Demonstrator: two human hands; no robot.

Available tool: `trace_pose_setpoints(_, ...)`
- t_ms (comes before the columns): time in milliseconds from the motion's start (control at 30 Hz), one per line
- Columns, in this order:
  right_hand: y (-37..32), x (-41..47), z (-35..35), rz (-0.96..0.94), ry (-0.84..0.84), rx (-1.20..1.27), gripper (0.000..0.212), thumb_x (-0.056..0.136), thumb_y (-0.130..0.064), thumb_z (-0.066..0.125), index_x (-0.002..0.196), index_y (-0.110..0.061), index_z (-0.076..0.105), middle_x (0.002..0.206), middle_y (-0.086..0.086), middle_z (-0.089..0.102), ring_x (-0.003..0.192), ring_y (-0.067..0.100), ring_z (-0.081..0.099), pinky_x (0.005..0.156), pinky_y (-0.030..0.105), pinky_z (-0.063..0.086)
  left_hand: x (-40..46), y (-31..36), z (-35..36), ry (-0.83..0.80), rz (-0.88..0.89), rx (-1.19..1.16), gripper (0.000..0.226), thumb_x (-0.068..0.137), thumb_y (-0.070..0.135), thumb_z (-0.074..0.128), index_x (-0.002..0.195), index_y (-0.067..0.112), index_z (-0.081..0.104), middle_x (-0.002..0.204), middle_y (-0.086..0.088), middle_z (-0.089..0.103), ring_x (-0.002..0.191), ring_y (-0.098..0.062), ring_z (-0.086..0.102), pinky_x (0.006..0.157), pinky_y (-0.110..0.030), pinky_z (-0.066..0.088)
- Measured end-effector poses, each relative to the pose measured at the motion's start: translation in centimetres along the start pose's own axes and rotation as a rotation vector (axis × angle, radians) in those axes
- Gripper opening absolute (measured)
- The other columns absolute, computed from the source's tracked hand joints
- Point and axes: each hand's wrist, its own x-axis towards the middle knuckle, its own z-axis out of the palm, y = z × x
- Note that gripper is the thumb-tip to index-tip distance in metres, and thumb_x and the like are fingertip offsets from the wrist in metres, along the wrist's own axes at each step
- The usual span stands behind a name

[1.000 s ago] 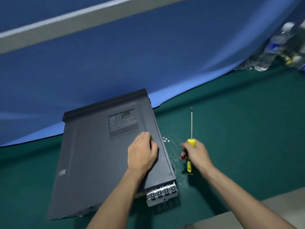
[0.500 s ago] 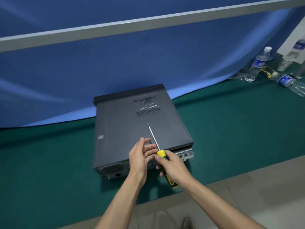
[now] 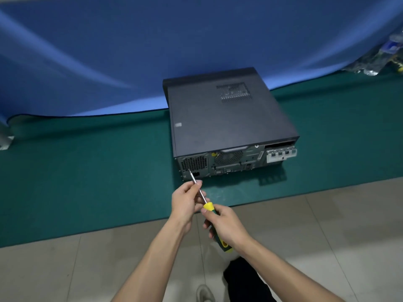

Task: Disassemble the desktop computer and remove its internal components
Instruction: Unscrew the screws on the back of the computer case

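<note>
Clearly, left hand [image 3: 185, 201] pinched bare metal shaft of screwdriver [image 3: 206, 204]; right hand [image 3: 224, 227] gripped its yellow-green handle, tip near computer's rear panel. Computer [image 3: 226, 120] lay flat on green mat [image 3: 87, 171], lid on. Likely heavy, stiff steel; lid smooth, slippery. Best held by side edges or rear lip; sheet edges possibly sharp.

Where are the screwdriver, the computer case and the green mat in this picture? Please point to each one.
screwdriver [image 3: 208, 206]: head view, on the yellow collar of the handle.
computer case [image 3: 226, 123]: head view, on the flat black top panel.
green mat [image 3: 87, 171]: head view, on bare mat left of the case.
</note>
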Motion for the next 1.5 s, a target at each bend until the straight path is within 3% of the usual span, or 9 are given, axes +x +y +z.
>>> trace_pose_setpoints(200, 2.4, 1.6, 1.7, 0.096, 0.013, 0.073, 0.017, 0.097, -0.022, 0.05, 0.082, -0.018, 0.056, 0.06, -0.002, 0.058, 0.038, 0.009, 0.048, 0.041, 0.017, 0.035, 1.7, -1.4, -0.6, 0.043, -0.042, 0.005, 0.024, 0.094, -0.003, 0.046, 0.116, 0.006, 0.05, 0.074, -0.013, 0.065, 0.047, -0.018, 0.059, 0.047, -0.028, 0.053)
trace_pose_setpoints(400, 4.5, 3.9, 2.6, 0.178, -0.016, 0.176, 0.022, 0.097, -0.023, 0.051, 0.077, -0.017, 0.057, 0.058, -0.002, 0.055, 0.038, 0.009, 0.047, 0.043, 0.02, 0.036, 4.7, -2.3, -0.6, 0.094, -0.12, 0.078, 0.025, 0.101, 0.017, 0.039, 0.125, 0.014, 0.045, 0.074, -0.009, 0.066, 0.039, -0.014, 0.052, 0.038, -0.023, 0.046)
trace_pose_setpoints(600, 5.0, 6.0, 2.9, 0.227, -0.005, 0.271, 0.02, 0.096, -0.022, 0.052, 0.077, -0.016, 0.057, 0.06, -0.001, 0.055, 0.041, 0.011, 0.048, 0.045, 0.022, 0.037, 7.1, -2.6, -0.6, 0.102, -0.17, 0.153, 0.035, 0.102, 0.015, 0.036, 0.137, 0.012, 0.034, 0.08, -0.007, 0.07, 0.048, -0.015, 0.061, 0.043, -0.027, 0.052)
trace_pose_setpoints(800, 5.3, 7.5, 3.4, 0.254, -0.036, 0.301, 0.021, 0.095, -0.024, 0.054, 0.076, -0.016, 0.058, 0.058, -0.001, 0.055, 0.039, 0.01, 0.048, 0.044, 0.022, 0.037, 8.4, -2.9, -1.1, 0.152, -0.177, 0.198, 0.035, 0.102, 0.014, 0.035, 0.137, 0.014, 0.034, 0.081, -0.008, 0.07, 0.044, -0.015, 0.058, 0.042, -0.027, 0.052)
trace_pose_setpoints(1100, 5.8, 8.1, 3.4, 0.244, -0.025, 0.327, 0.02, 0.094, -0.026, 0.057, 0.077, -0.016, 0.061, 0.057, -0.003, 0.056, 0.04, 0.009, 0.049, 0.044, 0.022, 0.039, 9.2, -3.3, -1.1, 0.172, -0.17, 0.187, 0.02, 0.102, 0.016, 0.036, 0.121, 0.019, 0.039, 0.084, -0.006, 0.072, 0.044, -0.016, 0.059, 0.042, -0.027, 0.052)
trace_pose_setpoints(1333, 6.3, 8.3, 3.3, 0.236, -0.019, 0.334, 0.021, 0.094, -0.028, 0.057, 0.077, -0.018, 0.062, 0.059, -0.002, 0.056, 0.043, 0.01, 0.049, 0.049, 0.023, 0.04, 9.5, -3.6, -1.0, 0.199, -0.173, 0.191, 0.026, 0.102, 0.016, 0.037, 0.128, 0.017, 0.039, 0.083, -0.006, 0.072, 0.045, -0.016, 0.06, 0.042, -0.027, 0.052)
trace_pose_setpoints(1500, 6.5, 8.6, 3.7, 0.225, -0.008, 0.311, 0.023, 0.094, -0.029, 0.057, 0.074, -0.018, 0.06, 0.062, 0.0, 0.056, 0.042, 0.01, 0.048, 0.05, 0.024, 0.039, 9.6, -3.4, -1.0, 0.2, -0.176, 0.178, 0.016, 0.102, 0.016, 0.037, 0.117, 0.021, 0.038, 0.083, -0.006, 0.071, 0.044, -0.016, 0.06, 0.041, -0.027, 0.052)
